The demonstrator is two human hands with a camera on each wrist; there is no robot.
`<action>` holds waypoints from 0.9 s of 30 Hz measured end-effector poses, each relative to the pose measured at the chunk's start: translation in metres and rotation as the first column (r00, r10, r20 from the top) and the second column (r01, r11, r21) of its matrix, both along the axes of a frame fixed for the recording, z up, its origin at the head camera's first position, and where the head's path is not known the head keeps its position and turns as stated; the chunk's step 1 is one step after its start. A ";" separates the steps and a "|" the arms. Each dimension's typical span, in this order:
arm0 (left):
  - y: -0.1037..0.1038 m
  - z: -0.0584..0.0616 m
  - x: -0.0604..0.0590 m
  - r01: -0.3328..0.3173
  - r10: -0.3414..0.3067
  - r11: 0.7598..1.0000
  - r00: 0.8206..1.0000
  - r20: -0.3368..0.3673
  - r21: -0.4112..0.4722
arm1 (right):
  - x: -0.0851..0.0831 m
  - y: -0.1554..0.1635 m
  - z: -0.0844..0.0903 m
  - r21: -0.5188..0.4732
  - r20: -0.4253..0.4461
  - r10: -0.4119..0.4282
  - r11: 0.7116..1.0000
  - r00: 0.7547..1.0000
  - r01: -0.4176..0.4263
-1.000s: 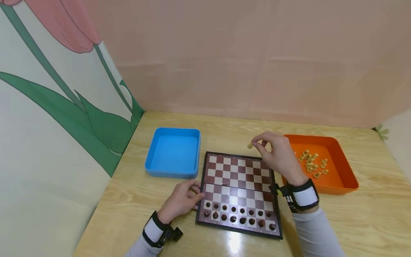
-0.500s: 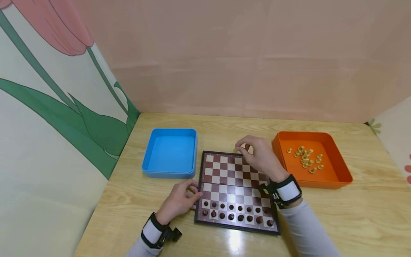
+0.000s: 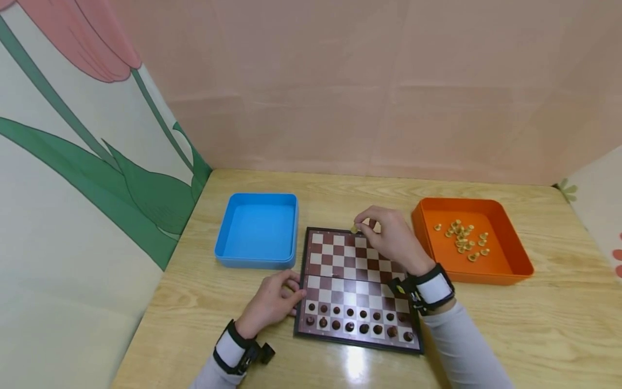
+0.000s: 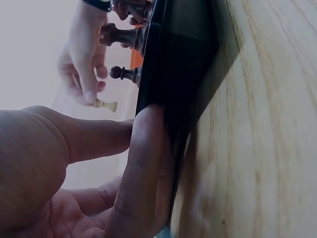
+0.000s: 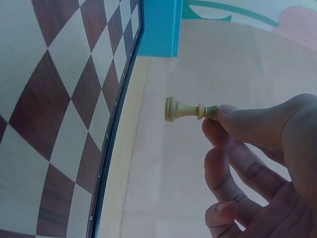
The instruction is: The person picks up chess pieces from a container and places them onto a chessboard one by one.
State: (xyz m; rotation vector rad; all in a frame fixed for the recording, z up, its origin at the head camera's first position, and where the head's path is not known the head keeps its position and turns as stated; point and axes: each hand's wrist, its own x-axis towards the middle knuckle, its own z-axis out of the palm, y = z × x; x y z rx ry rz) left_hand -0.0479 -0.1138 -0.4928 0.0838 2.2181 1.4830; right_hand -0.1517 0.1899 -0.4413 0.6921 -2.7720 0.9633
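Note:
My right hand (image 3: 389,235) pinches a cream chess piece (image 5: 185,109) by its top between thumb and index finger; the fingertips hide its head. The piece is just above the far edge of a chessboard (image 3: 350,289), base toward the board. At the board's left edge, my left hand (image 3: 272,302) grips it, thumb on top and fingers beneath in the left wrist view. Two rows of dark chess pieces stand on the near side, among them a pawn (image 4: 128,74) and a rook (image 4: 124,36). The far rows hold no pieces where visible.
An orange tray (image 3: 512,243) with several loose cream chess pieces (image 3: 461,232) is to the right of the board. To the left is a blue tray (image 3: 257,229). Everything rests on a wooden table (image 3: 549,324), with a wall behind it.
My right hand has carried the cream chess piece left, from near the orange tray, to the middle of the board's far edge. My left hand keeps its grip on the board.

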 end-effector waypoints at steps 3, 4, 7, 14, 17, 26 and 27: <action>0.000 -0.001 0.001 0.000 0.000 1.000 1.000 0.000 0.000 | 0.001 0.000 0.000 0.003 0.011 -0.003 1.000 1.000 0.002; 0.001 -0.001 0.001 -0.001 0.001 1.000 1.000 -0.002 -0.001 | 0.001 0.001 0.000 0.004 0.013 -0.004 1.000 1.000 0.004; 0.001 -0.001 0.001 -0.003 0.003 1.000 1.000 -0.010 -0.005 | 0.001 0.001 0.001 0.002 0.023 -0.005 1.000 1.000 0.005; 0.002 0.001 0.000 -0.013 0.013 0.999 1.000 -0.012 -0.030 | -0.002 0.002 0.002 0.007 0.033 0.013 1.000 0.999 -0.013; 0.002 0.000 -0.001 -0.011 0.011 0.999 1.000 -0.013 -0.037 | -0.002 0.003 0.003 0.008 0.035 0.012 1.000 0.999 -0.013; 0.001 0.001 -0.002 -0.003 0.002 1.000 1.000 -0.017 -0.027 | -0.003 0.005 0.002 0.002 0.035 0.005 1.000 0.999 -0.005; 0.002 0.001 -0.002 -0.004 0.004 1.000 1.000 -0.016 -0.026 | -0.003 0.006 0.002 -0.001 0.035 0.003 1.000 0.999 -0.003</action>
